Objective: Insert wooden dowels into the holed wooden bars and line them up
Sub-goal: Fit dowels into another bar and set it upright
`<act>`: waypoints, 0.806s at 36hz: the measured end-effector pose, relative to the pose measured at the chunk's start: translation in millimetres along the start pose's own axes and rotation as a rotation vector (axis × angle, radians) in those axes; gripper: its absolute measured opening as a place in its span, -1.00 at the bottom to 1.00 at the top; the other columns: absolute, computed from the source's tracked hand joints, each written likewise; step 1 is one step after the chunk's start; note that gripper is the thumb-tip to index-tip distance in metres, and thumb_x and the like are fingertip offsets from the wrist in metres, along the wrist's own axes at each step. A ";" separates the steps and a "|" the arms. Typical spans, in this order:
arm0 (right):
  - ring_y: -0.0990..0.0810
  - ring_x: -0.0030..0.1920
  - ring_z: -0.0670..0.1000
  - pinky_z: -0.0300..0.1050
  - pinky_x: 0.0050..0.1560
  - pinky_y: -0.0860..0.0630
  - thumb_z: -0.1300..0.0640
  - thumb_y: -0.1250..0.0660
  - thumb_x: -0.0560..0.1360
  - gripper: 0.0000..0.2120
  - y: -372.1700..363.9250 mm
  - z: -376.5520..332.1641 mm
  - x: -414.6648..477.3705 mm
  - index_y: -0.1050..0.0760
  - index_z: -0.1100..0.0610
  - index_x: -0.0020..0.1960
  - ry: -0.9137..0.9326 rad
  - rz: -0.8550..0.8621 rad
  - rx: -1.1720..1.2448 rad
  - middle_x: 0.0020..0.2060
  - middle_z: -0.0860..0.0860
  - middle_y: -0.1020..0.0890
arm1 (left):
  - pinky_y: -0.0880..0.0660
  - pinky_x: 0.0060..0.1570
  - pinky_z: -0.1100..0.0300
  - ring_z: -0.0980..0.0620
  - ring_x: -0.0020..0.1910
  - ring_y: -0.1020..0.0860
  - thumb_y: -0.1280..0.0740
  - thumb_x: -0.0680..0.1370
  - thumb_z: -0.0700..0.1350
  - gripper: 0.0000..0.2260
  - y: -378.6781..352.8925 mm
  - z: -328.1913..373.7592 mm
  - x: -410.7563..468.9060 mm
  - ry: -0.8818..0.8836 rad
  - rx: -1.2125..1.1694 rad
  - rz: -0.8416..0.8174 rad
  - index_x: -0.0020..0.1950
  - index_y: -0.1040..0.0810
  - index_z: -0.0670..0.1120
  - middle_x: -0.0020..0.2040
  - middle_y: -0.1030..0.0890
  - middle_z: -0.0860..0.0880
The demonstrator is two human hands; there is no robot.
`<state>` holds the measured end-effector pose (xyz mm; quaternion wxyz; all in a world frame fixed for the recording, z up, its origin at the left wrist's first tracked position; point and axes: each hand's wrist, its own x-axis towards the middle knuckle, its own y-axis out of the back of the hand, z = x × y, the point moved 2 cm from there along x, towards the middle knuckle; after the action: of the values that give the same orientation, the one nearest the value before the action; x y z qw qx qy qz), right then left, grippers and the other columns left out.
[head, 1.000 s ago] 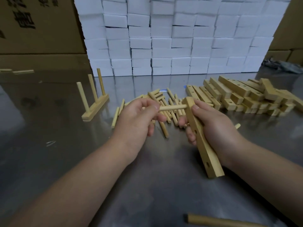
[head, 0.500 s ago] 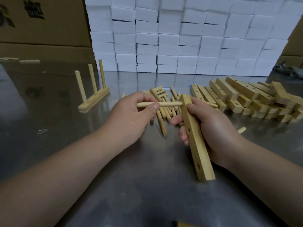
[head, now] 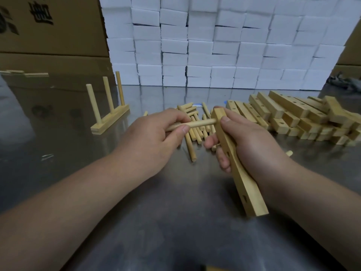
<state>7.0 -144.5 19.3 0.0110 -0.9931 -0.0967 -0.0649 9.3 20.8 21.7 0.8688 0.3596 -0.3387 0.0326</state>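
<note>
Left hand (head: pixel 154 137): fingers curled, thumb and forefinger pinch a dowel (head: pixel 197 123) about mid-length, with the dowel lying roughly level. Right hand (head: pixel 252 141): wrapped round the upper half of a holed bar (head: pixel 248 190), thumb pressed on the far end, fingers curled under the left face. The bar is held off the counter (head: pixel 175 231), tilted, with its near end pointing down toward the person. The dowel tip meets the bar's left face at the far end, presumably at the end hole; seating depth can't be read from here. Two more holes show lower on that face and both look unfilled. Handling estimate: both parts are light, rigid, dry wood, not slippery and not fragile. The likely difficulty is a tight press fit. The dowel is thin, so pushing off-axis probably jams it rather than bends it. Best grip is close to the tip, pushing straight along the hole axis with a slight twist. The bar needs backing directly behind the hole, and the right thumb is placed well for that. Further out, loose dowels (head: pixel 190 147) lie scattered just beyond the hands, and a heap of spare bars (head: pixel 293 116) sits to the right. One finished bar (head: pixel 110 119) with three upright dowels stands to the left, well apart. White boxes (head: pixel 214 45) are stacked along the back.
</note>
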 end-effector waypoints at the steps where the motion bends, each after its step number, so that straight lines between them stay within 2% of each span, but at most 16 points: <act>1: -0.39 -0.60 -0.04 -0.23 -0.59 -0.33 0.06 -0.07 0.62 -0.78 -0.2 -0.7 -0.3 -0.42 -0.16 0.15 0.000 -0.008 -0.002 -0.42 0.03 -0.59 | -0.28 -0.42 0.43 0.27 -0.37 -0.43 -0.29 0.52 -0.03 -0.77 -0.2 0.8 0.2 0.000 -0.011 0.006 -0.23 -0.44 0.30 -0.35 -0.51 0.29; 5: -0.38 -0.60 -0.05 -0.23 -0.60 -0.32 0.07 -0.07 0.62 -0.77 -0.8 -3.3 -2.3 -0.45 -0.18 -0.03 0.017 -0.028 0.001 -0.44 0.02 -0.57 | -0.29 -0.44 0.48 0.27 -0.45 -0.40 -0.31 0.52 -0.09 -0.74 -2.0 3.5 0.6 0.030 -0.096 0.025 -0.25 -0.46 0.28 -0.42 -0.50 0.26; 10: -0.38 -0.59 -0.05 -0.23 -0.59 -0.33 0.07 -0.07 0.62 -0.78 -1.0 -4.2 -3.5 -0.41 -0.22 0.10 0.037 -0.024 -0.030 -0.45 0.00 -0.55 | -0.26 -0.53 0.47 0.25 -0.51 -0.37 -0.27 0.53 -0.09 -0.76 -1.2 4.2 0.4 0.101 -0.174 -0.001 -0.28 -0.49 0.21 -0.52 -0.44 0.24; 16: -0.39 -0.59 -0.06 -0.22 -0.59 -0.34 0.07 -0.06 0.63 -0.77 -2.0 -5.5 -5.4 -0.41 -0.24 0.01 0.054 -0.030 -0.058 -0.45 0.00 -0.54 | -0.23 -0.57 0.46 0.25 -0.56 -0.34 -0.25 0.54 -0.08 -0.76 0.8 7.3 1.6 0.186 -0.231 -0.042 -0.29 -0.50 0.18 -0.57 -0.41 0.22; 23: -0.41 -0.57 -0.06 -0.22 -0.57 -0.36 0.05 -0.07 0.62 -0.77 -2.3 -6.2 -6.0 -0.38 -0.26 0.13 0.062 -0.015 -0.052 -0.45 -0.01 -0.55 | -0.20 -0.57 0.44 0.22 -0.55 -0.31 -0.26 0.54 -0.08 -0.77 0.8 7.0 0.7 0.229 -0.287 -0.014 -0.29 -0.53 0.14 -0.57 -0.38 0.16; 25: -0.41 -0.56 -0.06 -0.21 -0.56 -0.36 0.05 -0.08 0.62 -0.75 -2.9 -5.8 -5.6 -0.34 -0.27 0.20 0.072 -0.001 -0.025 -0.45 -0.02 -0.56 | -0.24 -0.55 0.45 0.23 -0.52 -0.37 -0.26 0.53 -0.02 -0.84 1.5 11.7 0.9 0.213 -0.234 0.033 -0.25 -0.52 0.14 -0.52 -0.43 0.18; 26: -0.41 -0.56 -0.06 -0.21 -0.56 -0.36 0.05 -0.09 0.62 -0.75 -3.2 -5.6 -4.8 -0.33 -0.24 0.22 0.079 0.015 -0.004 -0.45 -0.02 -0.56 | -0.28 -0.50 0.46 0.27 -0.46 -0.41 -0.26 0.50 0.04 -0.93 2.2 14.6 0.7 0.209 -0.176 0.044 -0.18 -0.50 0.16 -0.44 -0.47 0.21; 27: -0.41 -0.57 -0.07 -0.21 -0.57 -0.35 0.06 -0.09 0.62 -0.75 -2.6 -5.5 -3.5 -0.33 -0.20 0.24 0.085 0.045 0.017 -0.46 -0.03 -0.56 | -0.31 -0.39 0.47 0.31 -0.35 -0.43 -0.25 0.46 0.12 -0.91 3.0 17.9 -0.2 0.183 -0.108 0.066 -0.07 -0.46 0.20 -0.31 -0.49 0.24; 29: -0.39 -0.58 -0.07 -0.24 -0.57 -0.34 0.08 -0.08 0.63 -0.77 3.0 -6.7 0.9 -0.36 -0.03 0.25 0.087 0.142 0.056 -0.48 -0.03 -0.56 | -0.34 -0.06 0.32 0.30 -0.07 -0.39 -0.23 0.41 0.23 -0.63 9.4 23.6 -1.6 0.081 0.025 0.122 0.18 -0.37 0.17 -0.06 -0.36 0.25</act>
<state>7.6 -147.6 26.1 0.0473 -0.9931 -0.0273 -0.1041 -8.1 12.7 38.4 0.8737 0.3474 -0.3241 0.1044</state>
